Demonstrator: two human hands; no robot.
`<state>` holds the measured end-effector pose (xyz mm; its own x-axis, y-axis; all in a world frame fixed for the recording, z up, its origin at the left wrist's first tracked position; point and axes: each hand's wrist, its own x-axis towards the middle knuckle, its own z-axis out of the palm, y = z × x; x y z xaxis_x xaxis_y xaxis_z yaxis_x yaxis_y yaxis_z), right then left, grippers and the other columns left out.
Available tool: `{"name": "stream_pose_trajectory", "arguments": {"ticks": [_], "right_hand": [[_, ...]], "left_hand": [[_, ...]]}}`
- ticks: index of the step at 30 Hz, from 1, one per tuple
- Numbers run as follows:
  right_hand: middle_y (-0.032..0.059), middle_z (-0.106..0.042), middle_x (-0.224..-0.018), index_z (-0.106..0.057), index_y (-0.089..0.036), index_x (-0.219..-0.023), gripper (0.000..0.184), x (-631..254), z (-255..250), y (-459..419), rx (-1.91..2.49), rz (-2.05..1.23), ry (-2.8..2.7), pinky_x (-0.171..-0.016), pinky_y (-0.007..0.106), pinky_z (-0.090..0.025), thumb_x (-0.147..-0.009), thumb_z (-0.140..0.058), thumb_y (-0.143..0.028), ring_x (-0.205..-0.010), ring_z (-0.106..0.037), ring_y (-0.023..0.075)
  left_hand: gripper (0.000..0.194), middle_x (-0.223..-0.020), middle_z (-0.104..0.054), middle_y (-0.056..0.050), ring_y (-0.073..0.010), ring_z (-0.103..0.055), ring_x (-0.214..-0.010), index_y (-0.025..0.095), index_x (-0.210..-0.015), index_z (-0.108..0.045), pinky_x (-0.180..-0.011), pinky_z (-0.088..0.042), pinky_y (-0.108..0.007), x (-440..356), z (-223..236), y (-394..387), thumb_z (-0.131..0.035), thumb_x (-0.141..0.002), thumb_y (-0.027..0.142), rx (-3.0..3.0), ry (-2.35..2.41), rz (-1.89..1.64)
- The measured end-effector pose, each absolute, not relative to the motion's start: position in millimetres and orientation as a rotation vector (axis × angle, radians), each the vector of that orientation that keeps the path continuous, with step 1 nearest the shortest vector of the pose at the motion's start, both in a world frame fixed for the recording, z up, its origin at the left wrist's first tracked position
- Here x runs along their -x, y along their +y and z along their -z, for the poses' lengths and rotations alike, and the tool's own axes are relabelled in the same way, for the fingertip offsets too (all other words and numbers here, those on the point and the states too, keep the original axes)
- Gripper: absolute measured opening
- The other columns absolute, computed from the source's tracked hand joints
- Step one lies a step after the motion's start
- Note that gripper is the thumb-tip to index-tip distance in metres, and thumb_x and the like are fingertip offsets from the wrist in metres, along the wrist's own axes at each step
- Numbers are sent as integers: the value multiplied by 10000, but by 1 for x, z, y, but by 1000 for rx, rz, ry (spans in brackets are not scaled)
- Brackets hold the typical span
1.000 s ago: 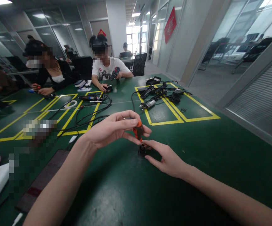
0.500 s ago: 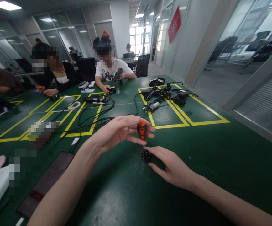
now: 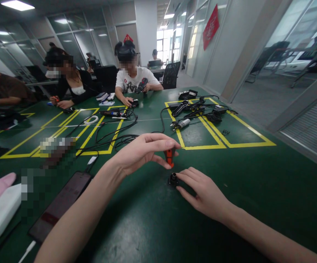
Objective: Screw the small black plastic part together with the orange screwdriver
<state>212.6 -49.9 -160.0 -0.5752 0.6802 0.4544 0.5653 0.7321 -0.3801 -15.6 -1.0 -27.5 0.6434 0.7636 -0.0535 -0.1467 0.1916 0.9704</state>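
Left hand: the left hand (image 3: pixel 144 151) arches over the table (image 3: pixel 136 226) from the near left, wrist bent, back of the hand up, its fingers closed around an orange-and-black screwdriver handle (image 3: pixel 170 157).
Screwdriver handle: upright with a slight tilt, lower end just above the black part; its top is hidden by the hand, and I can't make out any blade from here.
Right hand: the right hand (image 3: pixel 202 190) comes in low from the near right, fingers bent, index and thumb at the right side of the small black part; whether they pinch it or merely rest there, I cannot tell.
Black part: the small black part (image 3: pixel 173 180) stands on the table below the handle, a short tube sticking up; too small and dark to name closer.
Phone: the phone (image 3: pixel 65 193) lies near left, partly covered by the left forearm, its screen too dim to read.
White case: the white case (image 3: pixel 3 215) is cut off at the left edge, its dark marks illegible.
Far right: a tangle of black cables (image 3: pixel 214 116) inside yellow tape (image 3: pixel 207 147), individual pieces hard to separate.
Far side: a person in a white T-shirt (image 3: pixel 138 75) holds a power drill (image 3: pixel 142 86); the shirt's print is unreadable.
Wall: a red hanging (image 3: pixel 211 27), its lettering too blurred for me.
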Motion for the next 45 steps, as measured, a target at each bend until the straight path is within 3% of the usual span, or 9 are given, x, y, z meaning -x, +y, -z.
{"name": "stream_pose_trajectory", "arguments": {"ticks": [4, 9, 13, 17, 22, 29, 36, 40, 45], "right_hand": [[110, -760, -1012, -680, -194, -1193, 231, -214, 163, -49, 962, -230, -2342, -740, 409, -613, -987, -577, -200, -866, -703, 248], [94, -760, -982, -696, -215, -1173, 203, -217, 166, -47, 942, -237, -2303, -728, 380, -613, -999, -591, -220, -851, -723, 236], [87, -759, -990, -679, -227, -1217, 223, -217, 165, -47, 921, -267, -2294, -726, 362, -615, -1018, -578, -231, -846, -733, 226], [86, -752, -961, -683, -214, -1195, 204, -216, 165, -48, 899, -247, -2289, -699, 345, -607, -1036, -561, -251, -817, -731, 218], [73, -741, -909, -699, -202, -1126, 178, -216, 165, -48, 874, -268, -2274, -677, 315, -599, -1051, -548, -259, -785, -730, 201], [67, -737, -884, -687, -192, -1099, 174, -217, 164, -47, 858, -243, -2272, -650, 296, -585, -1059, -532, -259, -758, -731, 191], [47, -729, -855, -668, -202, -1089, 134, -217, 166, -48, 865, -258, -2278, -644, 272, -571, -1051, -542, -232, -747, -734, 178], [57, -743, -902, -661, -194, -1110, 143, -217, 166, -49, 872, -288, -2295, -671, 280, -587, -1046, -534, -204, -779, -744, 183], [44, -730, -873, -653, -193, -1092, 123, -217, 165, -50, 875, -279, -2289, -655, 278, -586, -1030, -548, -183, -759, -741, 184]], "left_hand": [[376, -1157, -766, -161, -269, -726, -1056, 127, -1016, -780, -806, -642, -349, 17, 29, 1, -812, -844, 460, -1164, 525, -673], [306, -1023, -793, -126, -248, -746, -997, 143, -1014, -766, -776, -643, -325, 20, 25, 0, -851, -816, 362, -1167, 523, -603], [408, -961, -760, -75, -186, -722, -855, 178, -1091, -787, -694, -617, -270, 20, 22, -3, -913, -742, 348, -1234, 574, -596], [356, -878, -708, -29, -118, -650, -738, 153, -931, -792, -609, -523, -211, 18, 20, -4, -951, -671, 337, -1310, 652, -656], [440, -810, -667, 7, -110, -620, -733, 151, -759, -623, -685, -510, -246, 12, 19, -8, -992, -582, 312, -1441, 758, -846], [366, -724, -529, 52, -85, -444, -607, 211, -804, -492, -569, -357, -232, -1, 27, -24, -835, -826, 335, -2026, 941, -1269], [332, -637, -457, 30, -120, -429, -591, 200, -705, -493, -572, -269, -272, -7, 33, -23, -549, -1004, 332, -2729, 1011, -1266], [101, -900, -624, -68, -188, -579, -796, 170, -901, -582, -687, -462, -297, -6, 31, -24, -489, -878, 203, -2869, 1019, -1168], [328, -1232, -646, -111, -161, -664, -927, 153, -1237, -599, -767, -538, -271, -3, 32, -24, -451, -949, 96, -2916, 831, -932]]}}
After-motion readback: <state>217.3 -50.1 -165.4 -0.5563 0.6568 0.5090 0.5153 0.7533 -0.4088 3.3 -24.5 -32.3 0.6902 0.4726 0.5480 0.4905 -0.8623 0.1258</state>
